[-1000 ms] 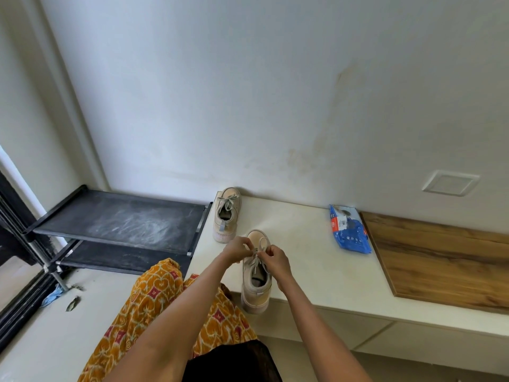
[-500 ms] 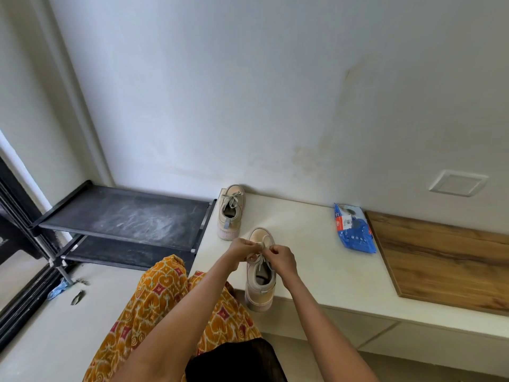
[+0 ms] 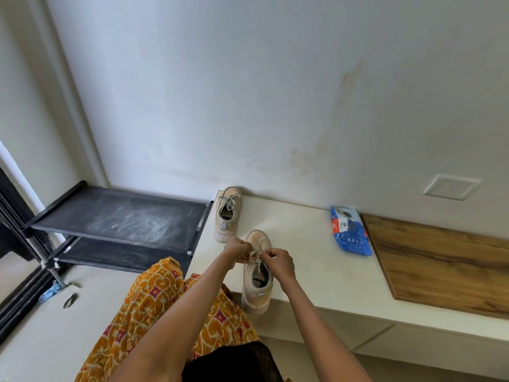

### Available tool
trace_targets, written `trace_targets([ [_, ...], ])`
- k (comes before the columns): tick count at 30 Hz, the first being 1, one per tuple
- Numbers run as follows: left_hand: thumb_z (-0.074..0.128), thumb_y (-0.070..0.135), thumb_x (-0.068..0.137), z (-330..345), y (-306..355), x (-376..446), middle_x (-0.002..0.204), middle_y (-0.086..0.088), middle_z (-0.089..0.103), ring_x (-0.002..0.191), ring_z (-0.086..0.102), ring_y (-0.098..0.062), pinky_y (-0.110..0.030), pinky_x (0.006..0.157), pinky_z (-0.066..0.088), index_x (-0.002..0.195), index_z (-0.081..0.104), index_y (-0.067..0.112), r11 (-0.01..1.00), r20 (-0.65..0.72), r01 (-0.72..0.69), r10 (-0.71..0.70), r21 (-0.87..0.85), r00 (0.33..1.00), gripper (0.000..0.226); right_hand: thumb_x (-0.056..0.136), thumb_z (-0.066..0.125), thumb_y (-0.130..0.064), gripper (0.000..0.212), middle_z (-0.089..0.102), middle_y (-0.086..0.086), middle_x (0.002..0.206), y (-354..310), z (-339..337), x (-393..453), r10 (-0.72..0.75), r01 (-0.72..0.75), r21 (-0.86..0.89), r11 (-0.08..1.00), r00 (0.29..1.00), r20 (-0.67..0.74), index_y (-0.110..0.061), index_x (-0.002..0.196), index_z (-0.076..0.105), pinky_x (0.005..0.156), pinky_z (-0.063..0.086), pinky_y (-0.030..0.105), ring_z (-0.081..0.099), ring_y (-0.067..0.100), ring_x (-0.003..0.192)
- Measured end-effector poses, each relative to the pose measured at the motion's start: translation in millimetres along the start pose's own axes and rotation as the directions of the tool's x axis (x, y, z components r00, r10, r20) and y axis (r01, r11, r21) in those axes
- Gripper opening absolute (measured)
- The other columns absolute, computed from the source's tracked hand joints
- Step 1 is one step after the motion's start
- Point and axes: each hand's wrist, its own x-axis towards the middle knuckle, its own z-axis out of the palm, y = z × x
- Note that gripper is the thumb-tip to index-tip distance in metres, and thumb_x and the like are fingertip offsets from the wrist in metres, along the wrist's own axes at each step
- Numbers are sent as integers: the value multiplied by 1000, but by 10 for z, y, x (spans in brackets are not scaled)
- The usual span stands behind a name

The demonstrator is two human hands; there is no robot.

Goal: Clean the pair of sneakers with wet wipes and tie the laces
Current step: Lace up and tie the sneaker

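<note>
A beige sneaker [image 3: 256,293] stands on the white counter [image 3: 303,244], its heel at the front edge. My left hand [image 3: 237,250] and my right hand [image 3: 279,261] are over its tongue, each pinching a part of its pale lace [image 3: 257,256]. The other beige sneaker [image 3: 228,213] stands farther back by the wall, with its lace in a bow. A blue pack of wet wipes [image 3: 349,231] lies to the right on the counter.
A wooden board [image 3: 446,266] covers the counter's right end. A black two-tier shoe rack [image 3: 118,219] stands to the left of the counter. My orange patterned skirt [image 3: 154,312] is below my arms. Small scraps [image 3: 52,292] lie on the floor.
Both hands have stayed at the near sneaker's lace, shifting slightly as they work it. The camera has moved a little closer and to the left.
</note>
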Motion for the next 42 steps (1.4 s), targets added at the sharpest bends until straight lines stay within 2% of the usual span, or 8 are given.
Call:
trace_targets([
  [5, 60, 10, 88, -48, 85, -116, 70, -7, 58, 58, 55, -15, -24, 60, 51, 87, 59, 4, 996, 148, 80, -75, -29, 986, 6, 80, 70, -38, 23, 72, 2, 80, 56, -90, -11, 28, -26, 86, 996, 999, -21, -16, 78, 71, 75, 52, 38, 66, 20, 80],
  [9, 72, 15, 80, 16, 28, -154, 65, -4, 56, 54, 51, -11, -20, 56, 49, 82, 63, 6, 998, 80, 53, -56, 32, 995, 13, 78, 72, -36, 14, 71, -4, 78, 53, -104, -46, 74, -69, 154, 986, 997, -26, -25, 71, 66, 79, 55, 40, 67, 18, 80],
  [15, 68, 3, 81, -4, -22, -190, 74, -10, 64, 56, 58, -13, -21, 55, 52, 88, 65, 0, 999, 31, 39, -39, 11, 999, 8, 84, 63, -28, 18, 72, 0, 73, 57, -94, -43, 168, -156, 293, 943, 986, -14, -18, 70, 68, 81, 56, 44, 69, 20, 75],
  [22, 68, 4, 82, 24, -155, -199, 87, -18, 69, 68, 64, -22, -36, 75, 58, 88, 67, -4, 994, -103, 55, -64, -92, 993, 10, 80, 58, -20, 16, 72, 5, 76, 7, -109, -12, 185, -176, 248, 953, 983, -12, -11, 70, 65, 80, 57, 43, 70, 21, 72],
  [27, 58, 1, 85, 24, -78, -312, 79, -9, 63, 65, 58, -17, -27, 63, 48, 82, 64, 7, 1000, -29, 15, -14, 26, 999, 9, 85, 61, -35, 28, 72, 7, 80, 54, -130, -16, 71, -69, 167, 984, 997, -10, -8, 77, 64, 82, 55, 46, 69, 22, 77],
  [30, 56, 9, 88, 45, -82, -361, 77, -3, 59, 65, 53, -13, -23, 60, 40, 88, 64, 13, 999, 26, -34, 33, 35, 999, 9, 77, 68, -51, 41, 71, 7, 85, 33, -223, -66, 2, -11, 102, 995, 996, 94, -10, 80, 64, 81, 56, 38, 68, 20, 83],
  [34, 65, 20, 88, 80, -97, -388, 74, -3, 64, 61, 56, -11, -16, 50, 46, 84, 69, 6, 995, -52, -102, 102, 12, 993, 14, 76, 74, -32, 23, 72, 5, 85, 20, -251, -53, -76, 88, -77, 993, 988, 137, -9, 81, 70, 82, 55, 38, 67, 19, 84],
  [42, 67, 27, 86, 119, -103, -349, 72, -5, 67, 60, 58, -15, -32, 69, 53, 71, 67, 9, 991, -141, -29, 47, 132, 989, 24, 86, 62, -28, 31, 57, 8, 68, 44, -216, -29, -58, 67, -123, 990, 995, 81, -11, 62, 54, 64, 42, 30, 54, 20, 68],
])
